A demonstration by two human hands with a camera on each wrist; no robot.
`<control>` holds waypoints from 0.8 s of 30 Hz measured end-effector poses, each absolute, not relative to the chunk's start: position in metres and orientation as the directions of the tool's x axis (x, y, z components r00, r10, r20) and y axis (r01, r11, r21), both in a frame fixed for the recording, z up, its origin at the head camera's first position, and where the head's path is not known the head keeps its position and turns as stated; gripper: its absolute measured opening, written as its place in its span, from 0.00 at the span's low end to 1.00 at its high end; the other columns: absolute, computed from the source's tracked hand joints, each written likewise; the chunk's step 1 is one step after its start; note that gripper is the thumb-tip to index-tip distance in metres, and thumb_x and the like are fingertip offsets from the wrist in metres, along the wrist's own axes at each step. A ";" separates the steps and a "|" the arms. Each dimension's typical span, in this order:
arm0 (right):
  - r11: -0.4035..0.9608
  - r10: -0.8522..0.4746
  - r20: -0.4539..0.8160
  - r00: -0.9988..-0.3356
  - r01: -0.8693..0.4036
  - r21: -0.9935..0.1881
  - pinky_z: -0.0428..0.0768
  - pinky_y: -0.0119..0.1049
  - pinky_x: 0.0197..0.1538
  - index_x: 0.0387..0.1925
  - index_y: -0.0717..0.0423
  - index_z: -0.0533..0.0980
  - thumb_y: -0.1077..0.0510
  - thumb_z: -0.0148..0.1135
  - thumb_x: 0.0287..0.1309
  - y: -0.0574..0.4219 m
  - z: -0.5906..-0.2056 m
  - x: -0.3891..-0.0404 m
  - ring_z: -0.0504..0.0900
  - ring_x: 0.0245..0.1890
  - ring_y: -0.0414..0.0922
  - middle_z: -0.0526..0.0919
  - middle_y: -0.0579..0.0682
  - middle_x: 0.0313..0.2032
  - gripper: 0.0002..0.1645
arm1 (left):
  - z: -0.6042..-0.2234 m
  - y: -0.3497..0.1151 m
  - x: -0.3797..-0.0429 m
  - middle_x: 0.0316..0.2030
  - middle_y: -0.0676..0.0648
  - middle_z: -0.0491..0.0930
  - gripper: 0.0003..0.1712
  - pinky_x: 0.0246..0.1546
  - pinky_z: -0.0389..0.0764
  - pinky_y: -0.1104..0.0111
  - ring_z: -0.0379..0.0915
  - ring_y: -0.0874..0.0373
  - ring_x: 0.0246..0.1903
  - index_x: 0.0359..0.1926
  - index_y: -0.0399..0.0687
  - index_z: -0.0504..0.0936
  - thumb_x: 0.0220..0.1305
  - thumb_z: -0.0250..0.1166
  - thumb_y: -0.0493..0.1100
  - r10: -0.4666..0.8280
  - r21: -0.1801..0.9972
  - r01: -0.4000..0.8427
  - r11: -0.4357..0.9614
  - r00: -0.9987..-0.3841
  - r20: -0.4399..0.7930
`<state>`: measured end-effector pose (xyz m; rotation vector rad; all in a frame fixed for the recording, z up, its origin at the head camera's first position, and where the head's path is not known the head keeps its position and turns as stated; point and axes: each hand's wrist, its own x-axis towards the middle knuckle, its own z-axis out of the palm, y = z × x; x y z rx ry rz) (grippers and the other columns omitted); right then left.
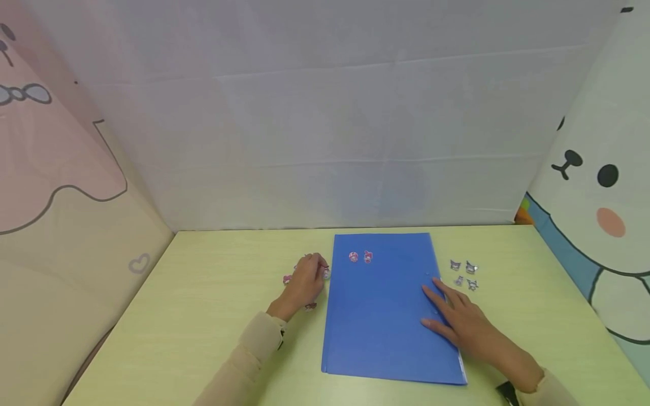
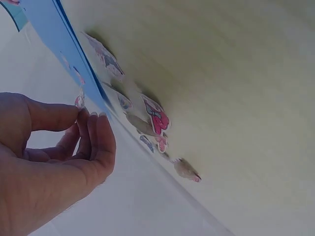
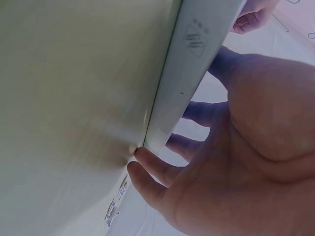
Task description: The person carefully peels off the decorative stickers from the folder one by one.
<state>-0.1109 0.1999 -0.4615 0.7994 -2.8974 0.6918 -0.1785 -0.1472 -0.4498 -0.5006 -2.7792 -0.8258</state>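
My left hand [image 1: 303,283] hovers at the left edge of a blue folder [image 1: 381,316]. In the left wrist view its thumb and fingertips pinch a small cut-out sticker [image 2: 79,101], mostly hidden by the fingers. Below that hand lie several loose cartoon stickers, among them a pink-and-red one [image 2: 156,115]. Two pink stickers, one round [image 1: 353,256] and one with long ears [image 1: 368,257], sit near the folder's top left. My right hand [image 1: 469,324] rests with spread fingers on the folder's right edge.
Several grey-purple stickers [image 1: 471,267] lie on the pale yellow table [image 1: 203,316] right of the folder. A white cloth [image 1: 325,141] hangs behind the table's back edge, with cartoon-printed cloths at both sides. The folder's white side [image 3: 189,49] shows in the right wrist view.
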 end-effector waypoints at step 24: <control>0.761 -0.478 0.159 -0.864 -0.498 -0.415 0.62 0.65 0.56 0.68 0.60 0.61 0.44 0.56 0.64 0.200 -0.459 -0.111 0.59 0.63 0.66 0.56 0.64 0.68 0.37 | -0.450 -0.187 -0.161 0.31 0.45 0.74 0.05 0.34 0.72 0.64 0.67 0.55 0.33 0.38 0.35 0.76 0.63 0.54 0.28 0.158 0.555 0.283 0.782 -0.952 0.262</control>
